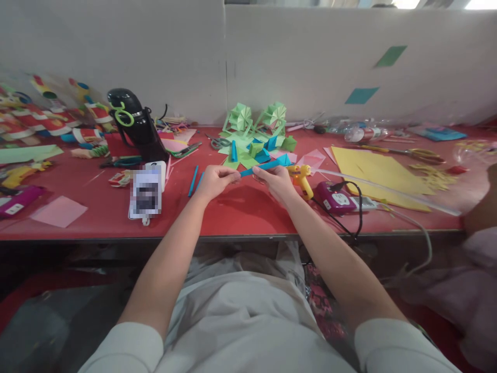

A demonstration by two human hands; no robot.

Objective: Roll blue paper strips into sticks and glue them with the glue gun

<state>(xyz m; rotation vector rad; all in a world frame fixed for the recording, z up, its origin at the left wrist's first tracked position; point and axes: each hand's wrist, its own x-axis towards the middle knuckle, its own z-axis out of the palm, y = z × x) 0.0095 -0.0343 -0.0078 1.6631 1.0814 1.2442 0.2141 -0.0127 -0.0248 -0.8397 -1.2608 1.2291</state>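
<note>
Between my two hands a narrow blue paper strip (267, 165) is held just above the red table (240, 212). My left hand (217, 180) pinches its left end between thumb and fingers. Farther along the strip, my right hand (276, 180) grips it with the thumb on the near side. Thin blue paper sticks (193, 181) lie beside my left hand. Beyond the strip are folded blue and green paper pieces (256, 149). Two green folded paper models (239, 118) stand behind them. A yellow glue gun (303, 180) lies right beside my right hand.
A purple power socket (336, 199) with cables sits at right, near yellow paper (373, 173) and scissors (423, 155). At left are a phone (145, 192), a black bottle (135, 124) and pink paper (59, 211). Another person's arm (481, 207) shows at the right edge.
</note>
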